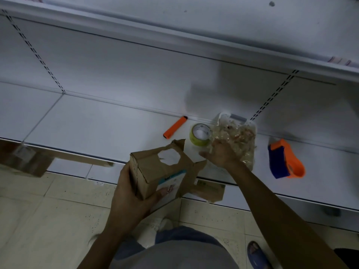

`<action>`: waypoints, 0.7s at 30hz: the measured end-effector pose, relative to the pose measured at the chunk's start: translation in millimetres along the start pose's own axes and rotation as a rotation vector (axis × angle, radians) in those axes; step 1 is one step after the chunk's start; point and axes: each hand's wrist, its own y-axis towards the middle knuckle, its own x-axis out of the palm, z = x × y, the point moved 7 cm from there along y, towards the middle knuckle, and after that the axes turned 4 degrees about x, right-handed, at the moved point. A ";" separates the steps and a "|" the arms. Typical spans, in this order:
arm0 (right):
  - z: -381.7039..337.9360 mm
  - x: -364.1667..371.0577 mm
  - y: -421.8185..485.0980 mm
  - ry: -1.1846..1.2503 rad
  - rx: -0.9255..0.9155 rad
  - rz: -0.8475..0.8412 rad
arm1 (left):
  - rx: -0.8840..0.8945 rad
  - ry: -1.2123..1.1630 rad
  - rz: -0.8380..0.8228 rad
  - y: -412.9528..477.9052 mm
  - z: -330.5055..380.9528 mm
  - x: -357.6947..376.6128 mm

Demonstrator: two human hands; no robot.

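A person stands at a white store shelf (97, 129), grey trousers (174, 249) and a blue sandal (255, 253) showing above the pale tiled floor (48, 210); the left hand (128, 193) grips a torn cardboard box (153, 169), fingers wrapped round its near end and thumb pressed on the side with the teal-edged label; the box is held clear of the floor at the shelf's front edge, its ragged flap with a hole torn through it pointing up and away. The right hand (221, 155) reaches further in and lies on a wad of crumpled clear plastic (239, 138) on the shelf, thumb out to the left and fingers bent down into the wad; whether they have closed round it cannot be told. A flat piece of cardboard (209, 189) hangs over the shelf's front edge below the right forearm; more cardboard (25, 160) lies under the shelf at far left. Just left of the wad stands a yellow-green roll of tape (200, 134); beyond it an orange cutter (175, 127) lies at a slant; well to the right sits an orange and blue tape dispenser (285, 162). The wad spills from a white basket (239, 118) with a grey handle, set against the back panel; an upper shelf (213, 26) crosses the top.
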 end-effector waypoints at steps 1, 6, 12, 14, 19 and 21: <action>-2.8 -2.4 -4.7 0.050 -0.017 0.030 | -0.001 0.000 0.000 0.9 0.2 -0.6; -13.8 -32.0 -55.2 -0.243 -0.065 0.500 | -0.055 -0.033 0.019 5.5 -1.4 -9.3; -85.1 -11.6 -109.0 0.727 -0.127 0.167 | -0.214 -0.158 0.110 9.0 -23.7 -51.8; -138.5 0.0 -125.2 1.034 -0.159 -0.175 | -0.233 -0.162 0.183 4.6 -24.1 -74.7; -234.9 19.4 -133.7 0.991 -0.234 -0.347 | -0.181 -0.256 0.422 -22.6 -11.3 -129.8; -258.3 36.1 -132.2 1.018 -0.131 -0.438 | -0.176 -0.345 0.454 -32.6 -9.8 -144.1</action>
